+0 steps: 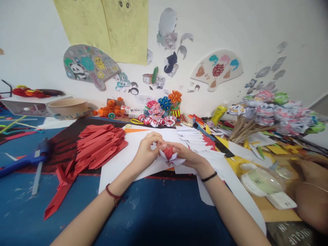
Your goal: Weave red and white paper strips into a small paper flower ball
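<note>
Left grip (149, 146) pinches a red-and-white paper flower (169, 154); right grip (188, 154) holds its right side.

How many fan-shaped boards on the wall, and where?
2. One with a panda, at left, by the lower edge of the yellow sheets; one pale, at right, above the yellow bottle. None seem hidden.

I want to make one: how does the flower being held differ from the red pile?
The flower is red and white; the pile is all red. The left hand and right hand hold the flower; the pile lies loose. Both look like folded paper.
</note>
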### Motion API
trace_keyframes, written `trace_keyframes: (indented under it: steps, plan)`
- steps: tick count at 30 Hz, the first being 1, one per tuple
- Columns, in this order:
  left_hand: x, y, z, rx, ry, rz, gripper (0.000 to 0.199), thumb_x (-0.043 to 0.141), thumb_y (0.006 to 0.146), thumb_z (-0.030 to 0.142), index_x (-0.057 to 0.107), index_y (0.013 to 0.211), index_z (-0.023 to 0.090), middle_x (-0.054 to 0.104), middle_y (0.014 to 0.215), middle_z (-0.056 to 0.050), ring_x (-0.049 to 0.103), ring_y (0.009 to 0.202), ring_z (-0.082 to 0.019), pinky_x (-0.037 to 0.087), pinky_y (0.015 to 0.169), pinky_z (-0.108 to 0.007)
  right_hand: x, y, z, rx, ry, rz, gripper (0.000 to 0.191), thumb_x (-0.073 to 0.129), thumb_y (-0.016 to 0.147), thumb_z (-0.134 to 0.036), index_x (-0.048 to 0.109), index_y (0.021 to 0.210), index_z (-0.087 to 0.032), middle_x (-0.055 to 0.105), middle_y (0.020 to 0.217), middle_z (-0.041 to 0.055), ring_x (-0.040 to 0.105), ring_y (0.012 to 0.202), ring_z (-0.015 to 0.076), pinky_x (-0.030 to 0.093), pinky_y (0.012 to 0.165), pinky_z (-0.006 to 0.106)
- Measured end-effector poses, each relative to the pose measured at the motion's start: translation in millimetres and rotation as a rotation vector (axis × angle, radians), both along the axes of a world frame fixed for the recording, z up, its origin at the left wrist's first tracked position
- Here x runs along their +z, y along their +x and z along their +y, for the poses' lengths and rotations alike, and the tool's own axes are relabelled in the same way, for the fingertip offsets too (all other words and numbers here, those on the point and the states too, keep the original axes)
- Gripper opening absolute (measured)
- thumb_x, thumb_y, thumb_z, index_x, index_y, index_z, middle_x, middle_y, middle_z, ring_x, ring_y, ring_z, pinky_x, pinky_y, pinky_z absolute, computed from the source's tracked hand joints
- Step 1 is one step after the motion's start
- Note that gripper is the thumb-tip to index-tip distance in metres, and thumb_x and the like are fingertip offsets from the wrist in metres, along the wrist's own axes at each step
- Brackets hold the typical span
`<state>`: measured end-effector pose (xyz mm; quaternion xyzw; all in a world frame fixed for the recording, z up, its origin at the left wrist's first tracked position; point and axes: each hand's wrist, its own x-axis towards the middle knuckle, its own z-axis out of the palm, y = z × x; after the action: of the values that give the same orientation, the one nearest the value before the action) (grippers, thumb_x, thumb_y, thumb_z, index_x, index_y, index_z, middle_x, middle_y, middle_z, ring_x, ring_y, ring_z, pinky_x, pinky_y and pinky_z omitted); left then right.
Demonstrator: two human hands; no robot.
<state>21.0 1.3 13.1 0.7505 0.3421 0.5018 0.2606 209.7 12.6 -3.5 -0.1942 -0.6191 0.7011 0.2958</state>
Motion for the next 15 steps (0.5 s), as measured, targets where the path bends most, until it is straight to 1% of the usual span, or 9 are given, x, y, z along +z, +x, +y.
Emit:
trace_keyframes:
  steps: [2, 4, 6, 8, 9, 11, 12, 13, 15]
  plan:
    - [-1.5, 0, 0, 0.106, 0.052, 0.033, 0.010, 0.060, 0.084, 0.022, 0.063, 0.076, 0.018, 0.058, 0.088, -0.004, 0.053, 0.082, -0.017, 0.043, 0.075, -0.030, 0.0, -1, 2, -0.099, -0.022, 0.050, 0.063, 0.061, 0.082, -0.060, 0.053, 0.128, -0.018, 0.064, 0.101, 0.0077, 0.061, 0.080, 0.0168, 0.050, 0.075, 0.033]
    - [-2.9, 0, 1, 0.190, 0.079, 0.061, 0.010, 0.058, 0.087, 0.023, 0.062, 0.079, 0.019, 0.058, 0.091, -0.004, 0.053, 0.083, -0.016, 0.043, 0.076, -0.030, -2.9, 0, 8, -0.256, -0.052, 0.078, 0.063, 0.051, 0.086, -0.063, 0.048, 0.133, -0.021, 0.064, 0.105, 0.0092, 0.062, 0.086, 0.0184, 0.049, 0.082, 0.037]
    - [-4.4, 0, 1, 0.255, 0.093, 0.077, 0.012, 0.057, 0.089, 0.025, 0.061, 0.079, 0.019, 0.059, 0.090, -0.003, 0.054, 0.085, -0.017, 0.043, 0.078, -0.030, -7.1, 1, 15, -0.419, -0.062, 0.073, 0.060, 0.043, 0.089, -0.065, 0.049, 0.131, -0.022, 0.064, 0.107, 0.0094, 0.062, 0.087, 0.0181, 0.049, 0.082, 0.037]
    - [-6.0, -2, 2, 0.317, 0.097, 0.084, 0.015, 0.054, 0.091, 0.026, 0.059, 0.079, 0.019, 0.060, 0.089, -0.003, 0.055, 0.088, -0.017, 0.042, 0.079, -0.031, -10.1, 2, 20, -0.635, 0.026, 0.044, 0.054, 0.045, 0.089, -0.063, 0.054, 0.122, -0.022, 0.062, 0.106, 0.0083, 0.060, 0.085, 0.0173, 0.048, 0.078, 0.033]
    - [-6.9, -2, 3, 0.344, 0.091, 0.083, 0.016, 0.053, 0.092, 0.027, 0.059, 0.080, 0.019, 0.060, 0.088, -0.003, 0.055, 0.087, -0.017, 0.043, 0.079, -0.030, -10.7, 1, 20, -0.758, 0.119, 0.021, 0.049, 0.050, 0.087, -0.062, 0.056, 0.115, -0.021, 0.062, 0.102, 0.0071, 0.058, 0.083, 0.0167, 0.047, 0.075, 0.031]
    - [-8.7, -3, 3, 0.391, 0.060, 0.076, 0.016, 0.052, 0.093, 0.030, 0.058, 0.083, 0.019, 0.060, 0.086, -0.002, 0.057, 0.082, -0.016, 0.043, 0.074, -0.029, -10.2, -3, 17, -0.960, 0.385, -0.054, 0.038, 0.061, 0.083, -0.055, 0.058, 0.100, -0.021, 0.060, 0.091, 0.0038, 0.054, 0.077, 0.0156, 0.043, 0.071, 0.029]
    - [-9.5, -3, 3, 0.412, 0.043, 0.074, 0.016, 0.052, 0.093, 0.031, 0.058, 0.084, 0.019, 0.060, 0.086, -0.001, 0.057, 0.079, -0.015, 0.043, 0.071, -0.028, -9.6, -6, 13, -1.003, 0.537, -0.103, 0.035, 0.065, 0.081, -0.052, 0.057, 0.094, -0.021, 0.058, 0.085, 0.0022, 0.051, 0.073, 0.0154, 0.041, 0.070, 0.029]
    - [-10.4, -3, 3, 0.433, 0.032, 0.077, 0.016, 0.052, 0.093, 0.031, 0.057, 0.085, 0.019, 0.059, 0.086, -0.001, 0.056, 0.076, -0.014, 0.043, 0.068, -0.027, -9.2, -10, 8, -0.999, 0.679, -0.166, 0.031, 0.066, 0.081, -0.049, 0.056, 0.090, -0.021, 0.056, 0.081, 0.0012, 0.049, 0.071, 0.0156, 0.040, 0.070, 0.030]
    - [-11.9, -2, 1, 0.474, 0.036, 0.096, 0.017, 0.052, 0.093, 0.031, 0.056, 0.083, 0.019, 0.058, 0.087, 0.000, 0.056, 0.072, -0.013, 0.042, 0.066, -0.026, -9.8, -18, -2, -0.945, 0.953, -0.334, 0.030, 0.072, 0.077, -0.046, 0.057, 0.084, -0.021, 0.057, 0.080, 0.0019, 0.050, 0.074, 0.0173, 0.039, 0.073, 0.032]
